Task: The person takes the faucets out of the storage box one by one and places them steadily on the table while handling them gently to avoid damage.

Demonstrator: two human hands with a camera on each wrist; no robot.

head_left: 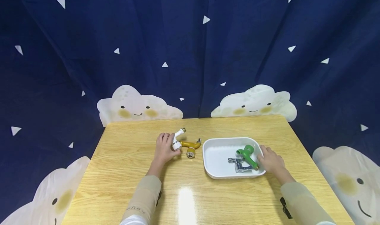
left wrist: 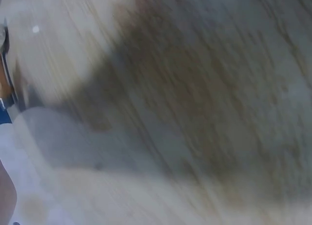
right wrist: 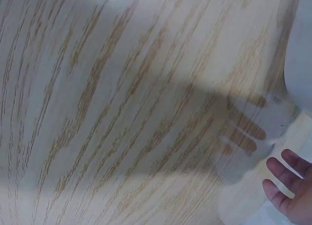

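Observation:
My left hand (head_left: 164, 148) grips a white plastic tap (head_left: 177, 140) with a brass threaded end, tilted up to the right. Just right of it lies a mustard-yellow tap (head_left: 191, 145) on the table. At the right end of a white tray (head_left: 213, 176), my right hand (head_left: 271, 160) has its thumb over the rim. Fingers (right wrist: 280, 171) of that hand look loosely extended and spread in the right wrist view. Inside the tray a green tap (head_left: 248, 157) lies partly across a chrome tap (head_left: 239, 165).
The wooden table (head_left: 133, 132) ends at the back against a dark blue curtain (head_left: 178, 37) with white triangles and cloud shapes. A bright glare (head_left: 187, 205) falls on the table's front part. Both forearms reach in from the front.

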